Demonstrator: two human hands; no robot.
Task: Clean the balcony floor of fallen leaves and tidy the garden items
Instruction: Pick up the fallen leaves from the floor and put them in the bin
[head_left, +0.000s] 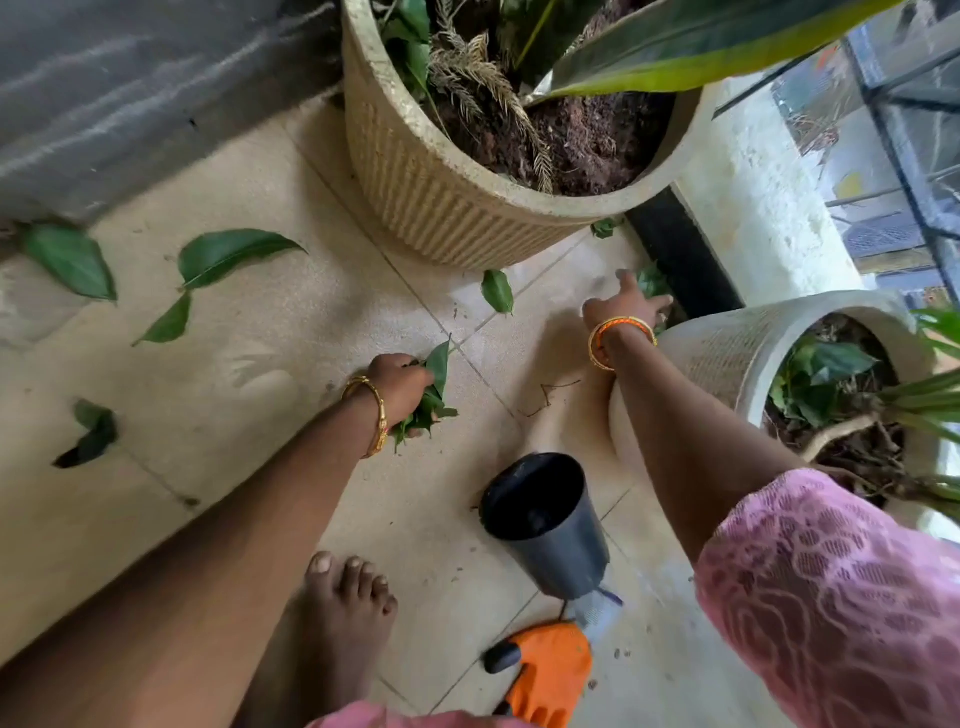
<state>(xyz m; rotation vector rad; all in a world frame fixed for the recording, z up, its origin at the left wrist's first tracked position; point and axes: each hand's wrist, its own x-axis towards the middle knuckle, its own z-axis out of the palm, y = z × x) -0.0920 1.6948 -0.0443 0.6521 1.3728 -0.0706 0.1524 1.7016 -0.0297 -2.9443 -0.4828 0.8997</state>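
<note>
tiled floor (260, 364), right hand (626, 306) blurred

Beige tiled floor (249, 374), grey wall (130, 93), daylight through metal railing (904, 156).

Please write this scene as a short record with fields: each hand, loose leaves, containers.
left hand: grips a bunch of green leaves
right hand: reaches to leaves beside the black ledge; grip unclear
loose leaves: several on the floor tiles, e.g.
containers: black plastic pot, large ribbed planter, second planter
</note>
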